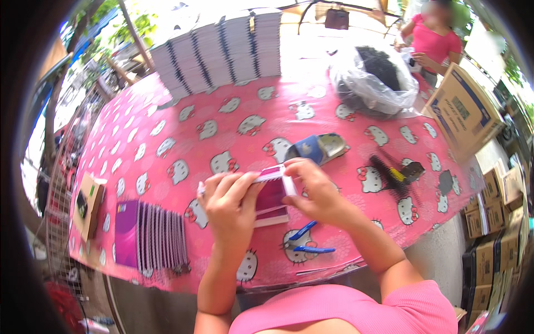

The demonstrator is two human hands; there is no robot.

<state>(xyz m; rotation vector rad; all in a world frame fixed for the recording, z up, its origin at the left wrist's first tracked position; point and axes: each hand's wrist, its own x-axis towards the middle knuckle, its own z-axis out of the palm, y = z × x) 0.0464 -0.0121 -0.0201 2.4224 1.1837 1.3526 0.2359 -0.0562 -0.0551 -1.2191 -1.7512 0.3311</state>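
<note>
Purple notebook (pixel 270 195) in both hands over near side of tabletop (pixel 183 142) — L hand (pixel 229 201) fingers clamped on its upper L, R hand (pixel 316 190) fingers pinching R side, prob. to keep it steady. Blue-handled pliers (pixel 314 250) close by, likely for easy R reach. Spiral notebooks (pixel 127 234) overlapped at L — maybe saves space.

Runs bright on daylight, blown out up top. Shows glare on pink tablecloth (pixel 222 139). Bends hard toward black rim.
</note>
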